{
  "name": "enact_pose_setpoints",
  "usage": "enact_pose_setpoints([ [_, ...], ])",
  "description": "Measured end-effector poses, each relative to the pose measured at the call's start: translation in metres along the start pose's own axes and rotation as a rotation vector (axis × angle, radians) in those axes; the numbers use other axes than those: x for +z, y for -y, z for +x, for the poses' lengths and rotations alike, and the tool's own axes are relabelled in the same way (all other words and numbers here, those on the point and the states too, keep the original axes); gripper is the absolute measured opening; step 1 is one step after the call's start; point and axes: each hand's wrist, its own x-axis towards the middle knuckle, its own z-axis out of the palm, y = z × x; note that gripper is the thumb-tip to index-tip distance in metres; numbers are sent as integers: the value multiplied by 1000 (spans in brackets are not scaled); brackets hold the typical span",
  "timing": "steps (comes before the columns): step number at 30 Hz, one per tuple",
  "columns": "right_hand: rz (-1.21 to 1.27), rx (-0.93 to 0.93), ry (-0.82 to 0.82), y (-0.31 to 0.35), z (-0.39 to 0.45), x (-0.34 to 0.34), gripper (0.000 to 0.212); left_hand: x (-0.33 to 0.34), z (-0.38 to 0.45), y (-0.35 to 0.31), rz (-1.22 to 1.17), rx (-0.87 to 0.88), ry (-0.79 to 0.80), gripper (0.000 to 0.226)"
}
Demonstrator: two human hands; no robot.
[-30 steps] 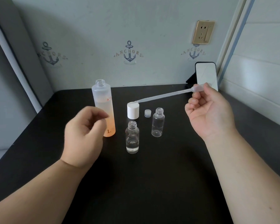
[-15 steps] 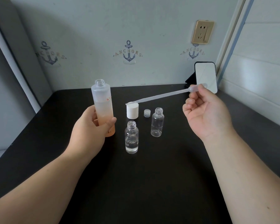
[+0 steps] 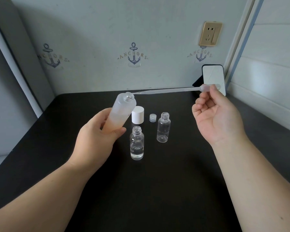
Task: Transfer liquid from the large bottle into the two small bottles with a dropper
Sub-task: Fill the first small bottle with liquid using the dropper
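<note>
The black counter [image 3: 157,190] carries the small things. Above it the left hand [image 3: 97,139] wraps its fingers round the lower part of the large bottle [image 3: 119,113], lifted and tilted, open neck pointing up and to the right. The right hand [image 3: 216,118] pinches the bulb of the dropper [image 3: 171,90], whose long axis lies nearly level, tip at the bottle's mouth. Two small bottles [image 3: 137,144] [image 3: 163,129] stand upright, uncapped, near a white cap [image 3: 137,116] and a clear cap [image 3: 152,117].

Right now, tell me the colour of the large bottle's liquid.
Pale orange-peach, in the large bottle; head view.
</note>
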Motion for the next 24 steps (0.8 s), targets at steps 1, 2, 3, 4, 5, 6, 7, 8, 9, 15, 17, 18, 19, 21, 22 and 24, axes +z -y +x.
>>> enact_pose_setpoints([
  [1, -11, -6, -2, 0, 0, 0, 22, 0, 0, 0, 5, 10, 0, 51],
  [2, -19, -12, -5, 0, 0, 0, 22, 0, 0, -1, 8, 14, -2, 52],
  [3, -25, -18, -7, 1, 0, 0, 21, 0, 0, -1, 10, 15, -4, 52],
  [4, -30, -23, -9, 1, 0, 0, 21, 0, 0, -1, 13, 19, -6, 53],
  [5, -36, -29, -13, 1, 0, 0, 21, 0, 0, -1, 21, 25, -8, 53],
  [6, -44, -36, -19, 1, 0, 1, 22, 0, 1, 0, 30, 32, -10, 54],
  [7, -53, -43, -27, 2, 0, 1, 22, 0, 1, 0, 38, 34, -13, 53],
  [8, -64, -51, -35, 2, 0, 2, 23, 0, 1, 2, 44, 34, -15, 52],
  [9, -74, -61, -44, 2, -1, 2, 22, 0, 1, 3, 51, 33, -17, 50],
  [15, -108, -87, -77, 3, -2, 5, 22, 0, 2, 6, 161, 91, -44, 49],
  [17, -117, -88, -56, 3, -4, 6, 17, 1, 2, 7, 187, 109, -34, 49],
  [18, -125, -91, -36, 2, -4, 6, 15, 2, 2, 7, 194, 113, -32, 49],
  [19, -138, -95, -12, 1, -5, 7, 15, 3, 2, 8, 202, 117, -32, 48],
  [21, -173, -101, 37, -1, -5, 9, 19, 4, 2, 10, 222, 130, -31, 49],
  [22, -192, -103, 60, -3, -5, 10, 20, 4, 2, 10, 229, 137, -28, 49],
  [24, -227, -105, 115, -5, -5, 11, 22, 4, 2, 11, 237, 144, -20, 49],
])
